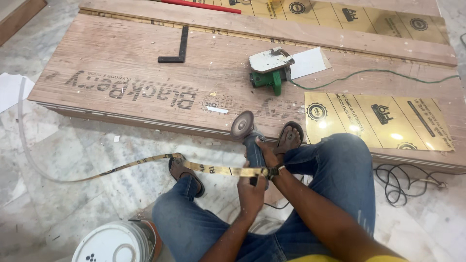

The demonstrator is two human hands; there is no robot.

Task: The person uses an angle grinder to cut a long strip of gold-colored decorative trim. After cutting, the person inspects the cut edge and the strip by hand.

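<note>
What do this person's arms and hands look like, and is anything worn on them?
Both forearms are bare, with no sleeves reaching them and no gloves on the left hand or the right hand. A thin dark band circles the right wrist. A bit of yellow shirt shows at the bottom edge, above blue jeans.

A grinder [247,138] with a grey round disc and dark blue body stands tilted, disc up and away, just beyond the fingers [264,148] wrapped round its body. A thin gold strip [145,162] runs from under the fingers out leftward, sagging to the floor.
</note>
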